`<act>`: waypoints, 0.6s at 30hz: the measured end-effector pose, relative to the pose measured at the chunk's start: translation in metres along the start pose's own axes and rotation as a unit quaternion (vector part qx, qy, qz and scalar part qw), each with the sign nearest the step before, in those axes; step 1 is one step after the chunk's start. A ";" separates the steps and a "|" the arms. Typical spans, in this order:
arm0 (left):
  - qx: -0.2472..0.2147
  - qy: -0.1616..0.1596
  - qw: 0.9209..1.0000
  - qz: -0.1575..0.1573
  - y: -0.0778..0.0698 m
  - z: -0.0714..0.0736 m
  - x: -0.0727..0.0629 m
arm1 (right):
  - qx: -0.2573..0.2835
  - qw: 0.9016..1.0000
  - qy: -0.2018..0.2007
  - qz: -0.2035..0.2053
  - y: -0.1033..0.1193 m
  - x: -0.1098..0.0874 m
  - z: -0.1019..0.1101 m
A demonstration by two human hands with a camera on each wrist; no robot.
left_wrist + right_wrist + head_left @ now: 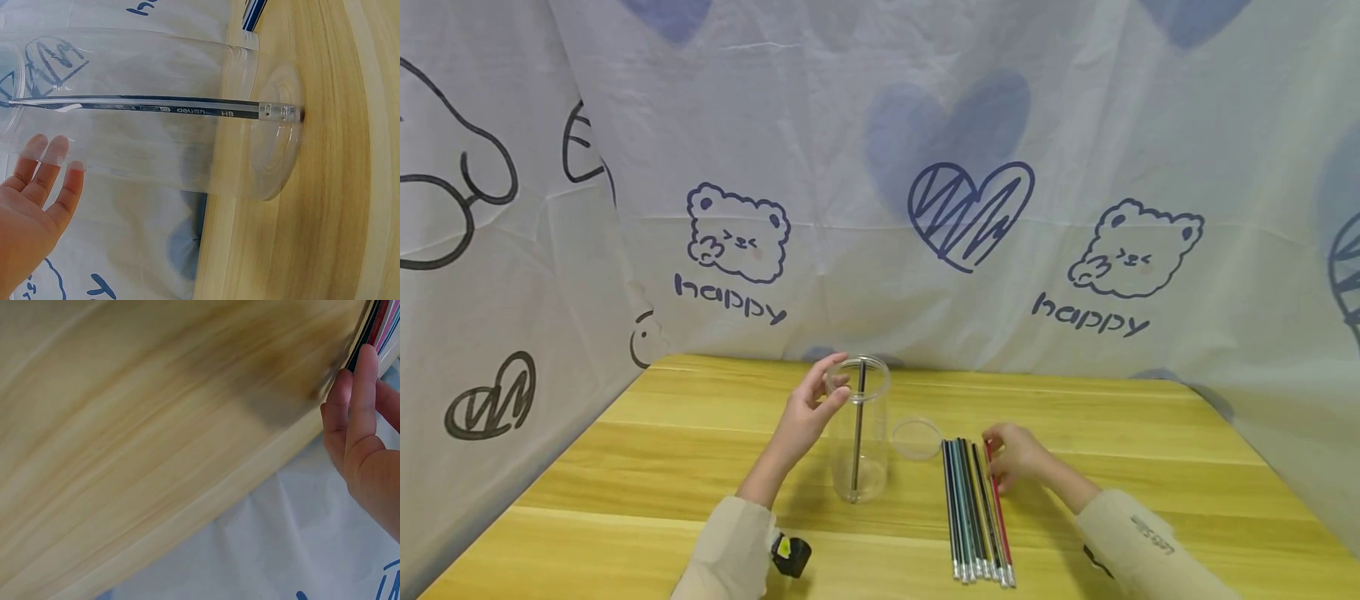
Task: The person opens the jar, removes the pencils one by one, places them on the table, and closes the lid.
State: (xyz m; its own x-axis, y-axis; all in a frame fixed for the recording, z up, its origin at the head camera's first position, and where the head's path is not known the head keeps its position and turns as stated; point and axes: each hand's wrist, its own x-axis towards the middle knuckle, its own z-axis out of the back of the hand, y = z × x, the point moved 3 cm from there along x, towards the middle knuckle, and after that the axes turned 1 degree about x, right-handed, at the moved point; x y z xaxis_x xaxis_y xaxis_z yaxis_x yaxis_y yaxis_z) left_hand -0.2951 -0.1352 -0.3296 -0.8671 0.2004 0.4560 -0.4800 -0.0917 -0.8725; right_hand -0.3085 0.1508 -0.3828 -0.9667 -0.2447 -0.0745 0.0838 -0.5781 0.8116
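Observation:
My left hand (pixel 805 412) holds a tall clear plastic jar (pixel 874 442) near its rim, thumb and fingers around the side. Upright on the wooden table, the jar contains one dark pencil (pixel 858 433). In the left wrist view, that pencil (pixel 187 109) has its eraser end at the jar's bottom, beside the fingers of the left hand (pixel 37 200). My right hand (pixel 1017 457) pinches the upper part of a red pencil (pixel 1000 518) at the right end of a row of pencils (pixel 966 508). In the right wrist view, the fingertips of the right hand (pixel 362 425) meet the pencils.
A round clear lid (pixel 917 439) lies flat between the jar and the pencil row, whose silver eraser ends point toward me. White cloth (pixel 850 275) with printed hearts and bears hangs behind the wooden table (pixel 685 467). A black wrist device (pixel 792 556) sits by the left sleeve.

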 end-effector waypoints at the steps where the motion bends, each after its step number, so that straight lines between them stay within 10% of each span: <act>1: -0.002 0.000 1.000 0.001 0.001 0.000 0.000 | -0.005 1.000 0.001 0.000 0.000 0.000 -0.001; 18: -0.007 0.000 1.000 0.003 0.001 0.000 0.000 | -0.018 0.999 -0.008 -0.036 0.001 0.001 -0.006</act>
State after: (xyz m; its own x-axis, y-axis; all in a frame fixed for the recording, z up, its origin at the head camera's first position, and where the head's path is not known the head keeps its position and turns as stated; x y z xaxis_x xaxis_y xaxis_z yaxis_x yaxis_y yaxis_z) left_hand -0.2954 -0.1356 -0.3301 -0.8703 0.2008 0.4497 -0.4722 -0.0804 -0.8778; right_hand -0.3076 0.1456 -0.3854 -0.9742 -0.1900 -0.1219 0.0233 -0.6221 0.7826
